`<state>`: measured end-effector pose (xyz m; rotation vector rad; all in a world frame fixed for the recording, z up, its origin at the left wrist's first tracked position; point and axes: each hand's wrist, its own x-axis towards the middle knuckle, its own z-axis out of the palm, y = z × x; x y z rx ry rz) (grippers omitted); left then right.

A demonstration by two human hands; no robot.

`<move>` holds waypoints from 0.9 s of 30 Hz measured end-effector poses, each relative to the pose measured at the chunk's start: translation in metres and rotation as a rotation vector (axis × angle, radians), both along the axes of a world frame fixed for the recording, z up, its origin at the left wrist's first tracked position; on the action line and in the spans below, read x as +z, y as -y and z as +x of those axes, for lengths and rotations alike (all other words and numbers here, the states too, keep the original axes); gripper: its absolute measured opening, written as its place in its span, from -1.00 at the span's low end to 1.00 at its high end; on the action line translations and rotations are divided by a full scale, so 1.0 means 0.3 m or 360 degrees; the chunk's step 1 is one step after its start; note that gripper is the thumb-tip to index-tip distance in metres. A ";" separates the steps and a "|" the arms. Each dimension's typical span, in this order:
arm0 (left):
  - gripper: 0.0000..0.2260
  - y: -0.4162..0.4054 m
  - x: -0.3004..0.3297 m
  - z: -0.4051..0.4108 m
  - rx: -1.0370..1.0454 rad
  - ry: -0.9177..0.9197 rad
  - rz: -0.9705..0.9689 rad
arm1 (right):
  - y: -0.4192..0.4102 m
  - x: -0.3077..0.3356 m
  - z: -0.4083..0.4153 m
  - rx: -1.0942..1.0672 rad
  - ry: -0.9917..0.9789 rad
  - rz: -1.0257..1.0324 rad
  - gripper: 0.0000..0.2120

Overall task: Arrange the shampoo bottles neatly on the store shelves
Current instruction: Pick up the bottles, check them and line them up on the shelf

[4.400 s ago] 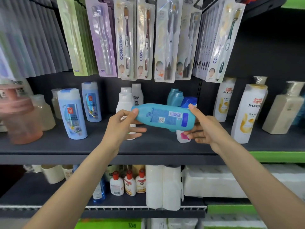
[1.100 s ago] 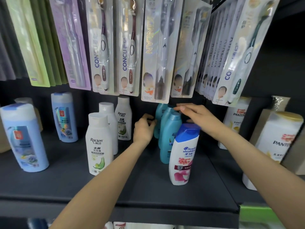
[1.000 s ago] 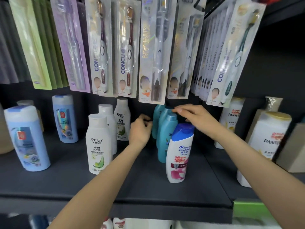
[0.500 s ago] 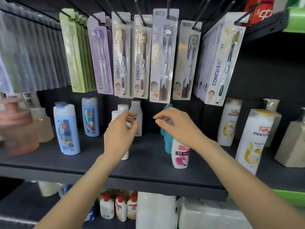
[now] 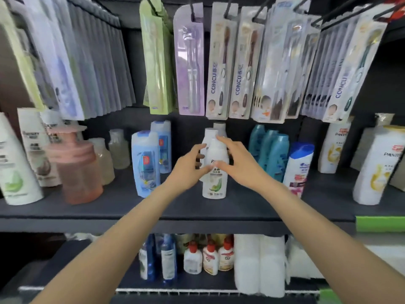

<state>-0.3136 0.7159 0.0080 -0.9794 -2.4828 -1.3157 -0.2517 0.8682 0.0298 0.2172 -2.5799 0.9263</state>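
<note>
From the head camera I see both my hands closing around the front white plastic shampoo bottle with a green leaf label (image 5: 215, 172), which stands upright on the dark grey store shelf (image 5: 153, 207). My left hand (image 5: 189, 166) cups its left side with fingers curled, and my right hand (image 5: 237, 163) wraps its right side, thumb across the label. Whether the grip is firm or only touching I cannot tell. Two more white bottles (image 5: 215, 131) stand behind it. To the right stand three teal bottles (image 5: 270, 152) in a row and a white bottle with a blue cap (image 5: 299, 167). To the left stand two pale blue bottles (image 5: 145, 163). Packaged toothbrushes (image 5: 220, 62) hang above.
</note>
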 end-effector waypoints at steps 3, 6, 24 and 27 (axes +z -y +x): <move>-0.59 0.016 0.009 -0.009 -0.0160 0.0110 0.0088 | 0.025 -0.004 -0.010 -0.0108 -0.0126 -0.0083 -0.49; -0.65 0.020 0.004 -0.006 -0.0200 0.0146 0.0197 | 0.047 -0.004 -0.004 -0.0119 -0.0227 -0.0222 -0.62; -0.69 0.126 0.008 0.121 -0.0138 0.0410 0.1110 | 0.011 -0.174 0.111 -0.0135 0.0106 -0.0429 -0.63; -0.75 0.164 0.003 0.139 -0.0184 0.0626 0.1279 | 0.011 -0.146 0.148 -0.0111 0.0010 -0.0594 -0.69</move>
